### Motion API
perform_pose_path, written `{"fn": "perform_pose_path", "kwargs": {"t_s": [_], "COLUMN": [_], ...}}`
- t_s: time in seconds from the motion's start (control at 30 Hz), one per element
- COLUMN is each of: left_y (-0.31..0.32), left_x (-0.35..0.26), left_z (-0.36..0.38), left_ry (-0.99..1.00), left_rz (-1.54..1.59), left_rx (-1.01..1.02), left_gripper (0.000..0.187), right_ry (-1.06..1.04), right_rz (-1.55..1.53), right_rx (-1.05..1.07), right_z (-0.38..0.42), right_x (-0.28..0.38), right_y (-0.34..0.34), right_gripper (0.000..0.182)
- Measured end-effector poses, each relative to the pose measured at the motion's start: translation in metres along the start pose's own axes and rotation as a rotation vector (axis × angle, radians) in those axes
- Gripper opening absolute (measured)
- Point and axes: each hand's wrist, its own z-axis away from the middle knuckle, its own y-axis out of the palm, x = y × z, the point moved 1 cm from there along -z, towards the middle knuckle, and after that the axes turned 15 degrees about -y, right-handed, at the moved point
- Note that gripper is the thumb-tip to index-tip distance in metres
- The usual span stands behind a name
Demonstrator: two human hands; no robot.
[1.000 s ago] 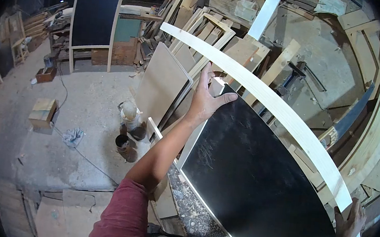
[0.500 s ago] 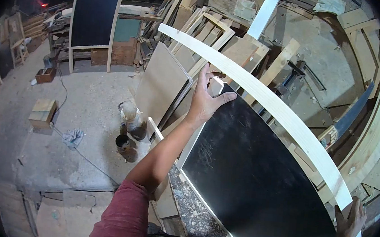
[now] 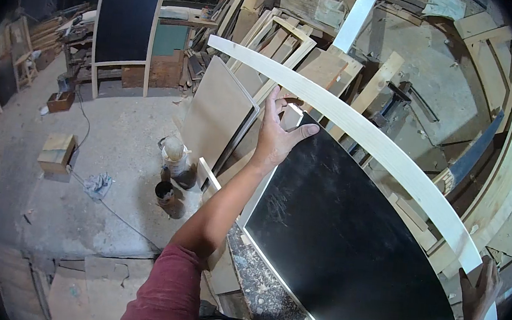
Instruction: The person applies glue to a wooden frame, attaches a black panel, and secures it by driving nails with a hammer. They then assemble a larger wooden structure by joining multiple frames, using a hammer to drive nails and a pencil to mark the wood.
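Note:
A black panel (image 3: 346, 247) with a pale wooden edge leans across the front right of the view. My left hand (image 3: 280, 131) grips its upper corner, thumb on the dark face and fingers around the far side, partly hidden. Above the panel's upper edge runs a long pale wooden strip (image 3: 345, 116), apart from the panel for most of its length. My right hand (image 3: 479, 292) is closed around the strip near its lower right end, its fingers partly concealed.
A workbench top (image 3: 263, 288) strewn with shavings lies below the panel. Left of it stand a white bucket (image 3: 174, 159) and a dark can (image 3: 165, 192). A framed black board (image 3: 128, 24) stands at the back. A clamp (image 3: 395, 96) and a handsaw (image 3: 475, 155) are at right.
The wooden strip has tilted slightly, its far left end lower and its right end higher. My right hand has risen a little rightward; my left hand stays at the panel's corner.

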Motion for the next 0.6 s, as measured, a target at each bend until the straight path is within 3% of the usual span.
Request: {"fn": "perform_pose_path", "kwargs": {"t_s": [0.2,0.3,0.37,0.57,0.6], "left_y": [-0.001,-0.003,-0.005,-0.007,-0.007], "left_x": [0.000,-0.005,-0.013,-0.016,-0.011], "left_z": [0.001,-0.001,-0.002,0.000,0.002], "left_ry": [0.025,0.058,0.062,0.136,0.101], "left_rz": [0.005,-0.019,-0.034,-0.220,-0.276], "left_rx": [-0.033,-0.038,-0.025,-0.062,-0.052], "left_gripper": [0.114,0.112,0.110,0.091,0.086], "right_ry": [0.032,-0.082,-0.114,-0.204,-0.138], "right_rz": [0.038,0.229,0.310,0.387,0.295], "right_rx": [0.138,-0.051,-0.023,-0.051,-0.003], "right_z": [-0.010,-0.009,-0.010,-0.015,-0.017], "right_x": [-0.011,-0.029,-0.039,-0.054,-0.052], "right_y": [-0.001,0.014,0.014,0.017,0.015], "right_gripper": [0.057,0.069,0.075,0.083,0.083]}}
